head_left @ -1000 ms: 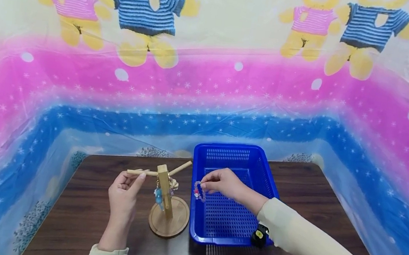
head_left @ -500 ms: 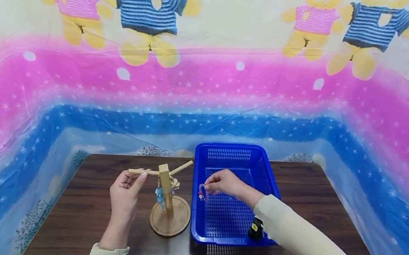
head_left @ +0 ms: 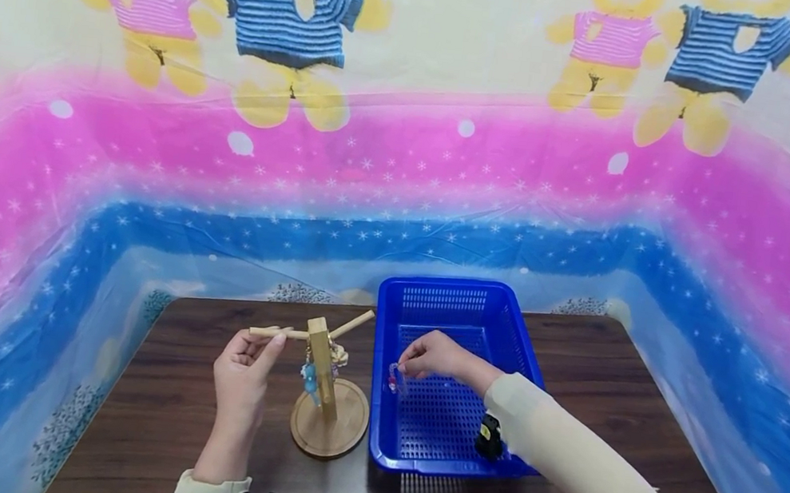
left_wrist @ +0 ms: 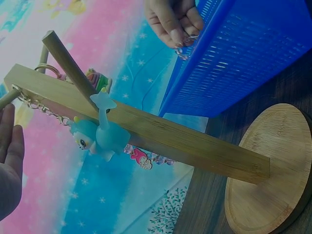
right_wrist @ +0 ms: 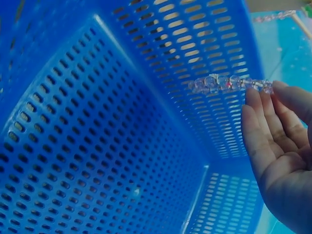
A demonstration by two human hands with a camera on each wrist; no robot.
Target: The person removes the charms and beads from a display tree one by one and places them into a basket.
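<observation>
Nearest the camera, low in the head view, the left hand [head_left: 242, 371] reaches up and its fingers [head_left: 267, 345] pinch the end of a side peg [head_left: 277, 333] on the wooden stand [head_left: 323, 383], whose round base rests on the tabletop [head_left: 154, 406] at lower centre. A blue figure charm [left_wrist: 100, 134] on a chain and a few smaller trinkets hang from the stand's pegs, so several pieces are not yet off it.

Just right of the stand, the right hand [head_left: 435, 357] hovers inside the blue basket [head_left: 462, 295], fingers closed in a pinch on a clear beaded bracelet [right_wrist: 229, 83]. In the right wrist view the bracelet hangs in the air near the basket's perforated wall, above the floor, not yet let go. The basket floor that shows holds nothing else.

By my judgement the work is at an early stage: one piece is about to land in the basket, with the hanging charms left to move.
</observation>
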